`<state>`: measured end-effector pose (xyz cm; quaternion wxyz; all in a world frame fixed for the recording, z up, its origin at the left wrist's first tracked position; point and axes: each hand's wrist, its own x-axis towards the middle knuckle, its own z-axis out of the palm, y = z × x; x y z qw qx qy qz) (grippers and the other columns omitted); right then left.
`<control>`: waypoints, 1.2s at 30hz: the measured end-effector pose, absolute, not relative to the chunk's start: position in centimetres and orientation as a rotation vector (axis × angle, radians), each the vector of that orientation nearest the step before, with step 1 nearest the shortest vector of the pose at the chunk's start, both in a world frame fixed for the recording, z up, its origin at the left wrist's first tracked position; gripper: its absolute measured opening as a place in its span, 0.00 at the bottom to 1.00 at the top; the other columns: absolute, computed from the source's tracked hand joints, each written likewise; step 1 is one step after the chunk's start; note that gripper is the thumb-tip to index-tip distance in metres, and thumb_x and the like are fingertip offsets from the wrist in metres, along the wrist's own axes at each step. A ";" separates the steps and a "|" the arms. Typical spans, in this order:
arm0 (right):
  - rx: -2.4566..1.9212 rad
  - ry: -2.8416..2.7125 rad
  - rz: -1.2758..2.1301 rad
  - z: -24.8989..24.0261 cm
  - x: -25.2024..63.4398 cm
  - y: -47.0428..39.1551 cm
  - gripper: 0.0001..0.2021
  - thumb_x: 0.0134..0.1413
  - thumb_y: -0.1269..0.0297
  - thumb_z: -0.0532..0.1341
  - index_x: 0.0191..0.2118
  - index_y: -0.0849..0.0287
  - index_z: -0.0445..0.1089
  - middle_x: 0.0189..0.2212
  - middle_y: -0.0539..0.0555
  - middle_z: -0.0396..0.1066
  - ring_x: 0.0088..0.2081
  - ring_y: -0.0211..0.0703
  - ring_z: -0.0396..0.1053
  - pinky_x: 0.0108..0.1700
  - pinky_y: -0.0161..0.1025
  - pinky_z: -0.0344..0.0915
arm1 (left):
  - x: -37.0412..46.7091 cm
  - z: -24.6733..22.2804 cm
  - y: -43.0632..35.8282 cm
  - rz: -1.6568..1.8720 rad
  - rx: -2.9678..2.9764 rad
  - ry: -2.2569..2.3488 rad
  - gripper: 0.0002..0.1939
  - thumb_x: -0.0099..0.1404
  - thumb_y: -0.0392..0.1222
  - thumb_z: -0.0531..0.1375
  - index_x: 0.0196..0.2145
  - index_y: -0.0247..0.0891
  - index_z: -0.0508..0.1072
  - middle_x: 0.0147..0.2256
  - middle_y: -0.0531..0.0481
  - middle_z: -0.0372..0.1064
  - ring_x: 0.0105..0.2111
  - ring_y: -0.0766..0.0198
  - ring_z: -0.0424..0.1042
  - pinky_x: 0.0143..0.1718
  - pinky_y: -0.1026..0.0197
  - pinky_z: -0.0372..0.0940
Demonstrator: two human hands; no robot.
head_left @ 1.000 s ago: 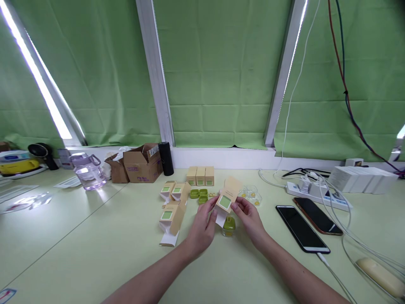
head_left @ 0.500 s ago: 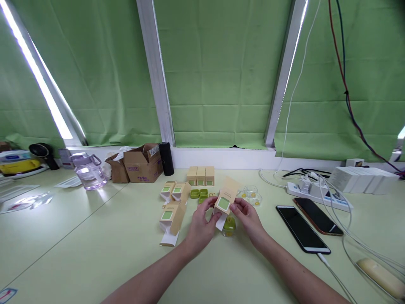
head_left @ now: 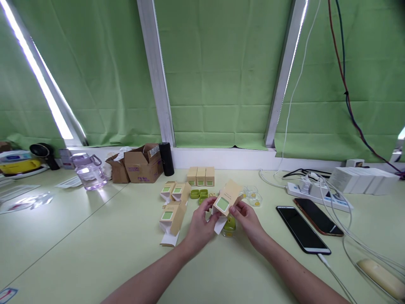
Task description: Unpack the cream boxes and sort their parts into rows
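Between my two hands is a small tan carton (head_left: pixel 228 197) with a green window and a white flap hanging at its lower end. My left hand (head_left: pixel 202 226) grips its left side, and my right hand (head_left: pixel 251 221) pinches its right edge. Just below the carton stands a small clear jar with a green lid (head_left: pixel 229 224), partly covered by it. Green lids (head_left: pixel 199 193) lie behind my left hand, and clear containers with yellow bits (head_left: pixel 253 196) sit behind my right. Unfolded cartons (head_left: pixel 171 215) rest to the left; three closed boxes (head_left: pixel 200 176) stand in a row behind.
Two phones (head_left: pixel 303 229) (head_left: pixel 318 216) and a white power strip (head_left: pixel 319 197) with cables lie at the right, near a pale mouse (head_left: pixel 381 276). Toward the back left are a cardboard box (head_left: pixel 142 164), a black cylinder (head_left: pixel 166 158) and a clear jug (head_left: pixel 89 172).
The held carton has tilted further to the right and its front has turned slightly, with its white flap shifting left. Both hands keep hold of it.
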<state>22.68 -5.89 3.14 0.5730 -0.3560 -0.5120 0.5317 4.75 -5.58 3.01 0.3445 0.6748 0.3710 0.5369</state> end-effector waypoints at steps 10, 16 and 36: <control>-0.930 -1.163 1.123 3.2 22.8 -5.7 0.36 0.40 0.31 0.71 0.47 0.56 0.76 0.40 0.62 0.82 0.46 0.63 0.79 0.46 0.54 0.76 | 5.1 3.8 -6.3 1.254 1.471 0.735 0.28 0.65 0.54 0.67 0.58 0.39 0.69 0.52 0.39 0.76 0.52 0.49 0.76 0.50 0.52 0.71; -0.811 -1.131 1.207 3.4 23.1 -5.9 0.32 0.43 0.37 0.73 0.48 0.55 0.75 0.46 0.62 0.81 0.47 0.60 0.79 0.52 0.55 0.74 | 5.0 3.8 -6.1 1.245 1.348 0.717 0.29 0.62 0.58 0.69 0.53 0.38 0.72 0.46 0.41 0.78 0.45 0.51 0.78 0.44 0.55 0.71; -0.836 -1.013 1.249 3.5 23.1 -5.9 0.31 0.37 0.47 0.79 0.46 0.57 0.74 0.43 0.61 0.83 0.40 0.57 0.81 0.43 0.50 0.79 | 4.7 4.1 -6.7 1.154 1.244 0.566 0.25 0.63 0.51 0.70 0.54 0.41 0.72 0.48 0.44 0.77 0.46 0.56 0.74 0.47 0.59 0.66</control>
